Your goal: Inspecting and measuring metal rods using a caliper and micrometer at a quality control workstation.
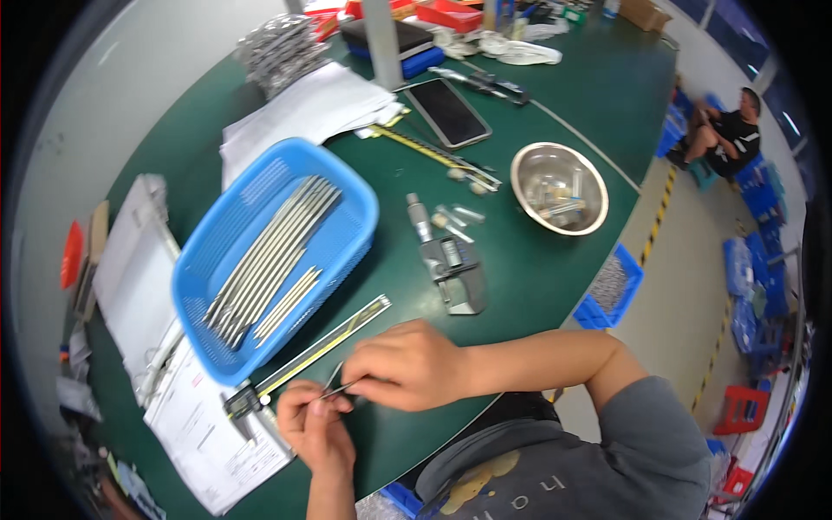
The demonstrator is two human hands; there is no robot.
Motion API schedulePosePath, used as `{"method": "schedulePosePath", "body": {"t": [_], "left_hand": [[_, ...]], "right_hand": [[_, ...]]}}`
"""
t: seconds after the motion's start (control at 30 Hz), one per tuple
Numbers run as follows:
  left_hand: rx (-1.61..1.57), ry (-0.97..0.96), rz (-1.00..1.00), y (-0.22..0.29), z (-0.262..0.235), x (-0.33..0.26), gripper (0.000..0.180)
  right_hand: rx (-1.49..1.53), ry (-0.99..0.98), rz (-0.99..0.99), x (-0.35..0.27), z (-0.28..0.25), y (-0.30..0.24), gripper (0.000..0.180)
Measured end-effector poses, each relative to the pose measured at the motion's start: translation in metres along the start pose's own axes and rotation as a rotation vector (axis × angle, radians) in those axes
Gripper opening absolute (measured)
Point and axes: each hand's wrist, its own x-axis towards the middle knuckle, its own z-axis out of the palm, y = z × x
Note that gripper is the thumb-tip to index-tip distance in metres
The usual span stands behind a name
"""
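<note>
Head view shows both hands pinching one thin metal rod (340,387) over the green table (537,286): left hand (317,426) grips its near end, right hand (407,364) closes over the other, fingertips likely on it. Just beside them lies a caliper (303,360), touching a blue basket (276,251) of long metal rods. A steel bowl (559,188) sits well apart.

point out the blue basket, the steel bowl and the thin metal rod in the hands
blue basket (351,186): head view, bare far corner of its mesh floor
steel bowl (520,173): head view, left rim
thin metal rod (334,390): head view, stretch between both hands
</note>
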Motion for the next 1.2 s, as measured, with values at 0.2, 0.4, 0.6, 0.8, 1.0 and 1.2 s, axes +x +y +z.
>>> {"method": "schedulePosePath", "body": {"t": [0.2,0.4,0.6,0.8,1.0,1.2], "left_hand": [[-0.05,0.093,0.094,0.003,-0.002,0.001,0.009],[0.006,0.134,-0.065,0.001,-0.008,-0.005,0.01],[0.082,-0.154,-0.205,-0.005,0.011,-0.009,0.011],[0.289,-0.281,-0.026,0.012,0.019,0.0,0.011],[0.737,-0.354,0.164,0.049,0.01,0.04,0.008],[1.315,-0.336,0.11,0.069,-0.025,0.118,0.014]], "right_hand": [[-0.035,0.002,0.073,0.004,-0.026,-0.009,0.008],[-0.644,0.373,0.268,-0.004,-0.159,0.0,0.003],[-1.076,0.172,0.166,-0.009,-0.185,-0.001,0.022],[-0.54,-0.51,-0.253,0.023,-0.062,-0.029,0.036],[-0.391,-0.388,-0.275,0.035,-0.052,0.0,0.019],[-0.305,-0.272,-0.122,0.027,-0.059,0.027,0.016]]}}
